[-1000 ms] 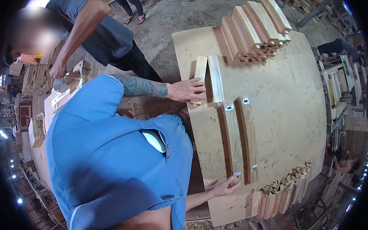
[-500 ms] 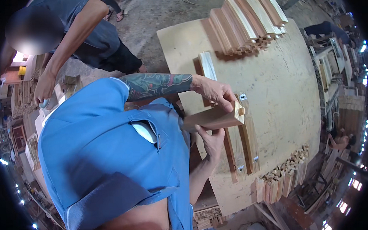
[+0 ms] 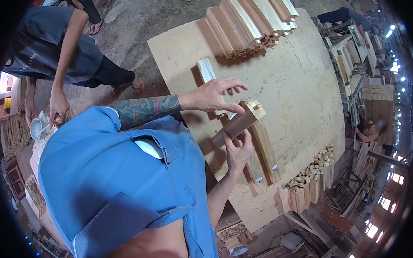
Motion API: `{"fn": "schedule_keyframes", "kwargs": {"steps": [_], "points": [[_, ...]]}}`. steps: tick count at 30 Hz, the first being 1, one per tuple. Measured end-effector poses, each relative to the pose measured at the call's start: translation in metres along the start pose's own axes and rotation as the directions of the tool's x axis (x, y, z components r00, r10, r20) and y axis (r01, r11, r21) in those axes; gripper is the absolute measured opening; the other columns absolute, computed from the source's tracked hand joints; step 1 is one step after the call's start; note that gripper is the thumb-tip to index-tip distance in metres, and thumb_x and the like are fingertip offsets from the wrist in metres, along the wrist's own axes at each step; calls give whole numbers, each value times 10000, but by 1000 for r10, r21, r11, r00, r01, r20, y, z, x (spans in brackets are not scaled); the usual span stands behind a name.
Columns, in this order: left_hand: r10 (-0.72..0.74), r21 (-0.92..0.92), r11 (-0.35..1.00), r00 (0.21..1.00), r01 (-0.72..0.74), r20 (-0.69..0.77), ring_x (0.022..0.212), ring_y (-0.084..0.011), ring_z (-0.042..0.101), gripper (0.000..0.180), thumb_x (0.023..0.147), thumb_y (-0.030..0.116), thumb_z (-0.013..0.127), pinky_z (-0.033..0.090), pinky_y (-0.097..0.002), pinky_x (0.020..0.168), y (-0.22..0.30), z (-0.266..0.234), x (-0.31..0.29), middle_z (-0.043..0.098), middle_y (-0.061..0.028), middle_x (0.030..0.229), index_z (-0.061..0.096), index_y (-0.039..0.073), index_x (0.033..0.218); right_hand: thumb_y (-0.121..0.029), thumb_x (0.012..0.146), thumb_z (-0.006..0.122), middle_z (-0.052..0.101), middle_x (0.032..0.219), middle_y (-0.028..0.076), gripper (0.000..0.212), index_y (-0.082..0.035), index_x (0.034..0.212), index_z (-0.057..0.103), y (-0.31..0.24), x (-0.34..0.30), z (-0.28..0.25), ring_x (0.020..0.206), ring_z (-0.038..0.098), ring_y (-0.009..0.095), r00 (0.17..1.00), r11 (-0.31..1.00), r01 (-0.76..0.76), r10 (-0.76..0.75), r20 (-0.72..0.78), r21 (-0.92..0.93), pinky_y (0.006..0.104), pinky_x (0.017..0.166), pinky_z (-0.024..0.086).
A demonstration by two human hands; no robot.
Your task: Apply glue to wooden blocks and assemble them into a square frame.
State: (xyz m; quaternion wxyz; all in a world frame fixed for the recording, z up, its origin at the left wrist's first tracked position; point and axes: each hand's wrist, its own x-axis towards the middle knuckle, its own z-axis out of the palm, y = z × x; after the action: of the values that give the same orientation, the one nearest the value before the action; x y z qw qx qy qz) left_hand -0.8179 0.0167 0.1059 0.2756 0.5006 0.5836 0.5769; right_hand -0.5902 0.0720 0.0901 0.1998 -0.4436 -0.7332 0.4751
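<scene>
My right hand (image 3: 238, 153) grips a squared wooden piece (image 3: 236, 126) from below, thumb on its near face and fingers around its lower edge. The piece is tilted above the worktable, its pale end with a short tenon pointing away from me. Over its far end my left hand (image 3: 211, 95) is open, fingers spread and thumb close to the wood; whether the thumb touches it I cannot tell. Beneath lie long wooden rails (image 3: 265, 149), side by side on the plywood tabletop (image 3: 301, 107). A paler wooden strip (image 3: 206, 70) lies beyond my left wrist.
A tall stack of wooden pieces (image 3: 244, 25) stands on the table's far side. Shorter upright pieces (image 3: 304, 196) line its right edge. At the left a co-worker (image 3: 60, 52) holds a small cup (image 3: 36, 129). Racks of timber (image 3: 350, 74) stand beyond the table.
My left hand has let go of the piece's end and spread its fingers. The piece has turned in my right hand, showing more of its end. The co-worker's cup has come into clearer view.
</scene>
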Motion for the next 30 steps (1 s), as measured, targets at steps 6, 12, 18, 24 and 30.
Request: {"fn": "schedule_keyframes", "kwargs": {"steps": [6,12,18,24,30], "points": [[394,362,847,917,-389,62,1091,-293,577,835,649,500,851,500,-388,880,25,-5,23,549,-108,1239,542,115,1322,-173,615,846,654,996,89,714,-111,1267,558,-26,14,-38,964,585,274,927,846,161,-306,-217,-508,426,883,459],[202,380,787,785,-486,585,950,-301,614,661,646,455,821,514,-410,762,5,37,33,577,-97,1097,585,78,1135,-240,628,849,654,960,55,621,-108,1189,618,-63,26,-57,932,574,268,934,629,319,-336,122,-709,428,897,430],[222,152,938,875,-313,430,853,-304,635,515,678,193,829,527,-409,698,-18,39,35,599,-125,972,608,22,1111,-163,843,735,650,959,83,396,-39,1194,600,-77,6,-73,968,594,225,847,813,365,-492,-200,-453,378,893,464],[127,-51,992,900,-116,418,772,-234,615,549,718,124,784,519,-341,672,-15,40,45,603,-114,967,586,19,1219,-113,969,607,662,958,96,184,22,1094,607,-24,-6,-72,888,631,149,793,984,122,-16,-609,133,310,816,531],[211,-67,977,886,-202,412,850,-252,640,564,719,56,748,555,-342,740,-20,44,45,616,-127,1111,575,40,1255,-408,998,550,660,854,95,410,-19,1114,600,11,-3,-31,751,603,150,949,895,-71,197,-246,440,287,721,504]]}}
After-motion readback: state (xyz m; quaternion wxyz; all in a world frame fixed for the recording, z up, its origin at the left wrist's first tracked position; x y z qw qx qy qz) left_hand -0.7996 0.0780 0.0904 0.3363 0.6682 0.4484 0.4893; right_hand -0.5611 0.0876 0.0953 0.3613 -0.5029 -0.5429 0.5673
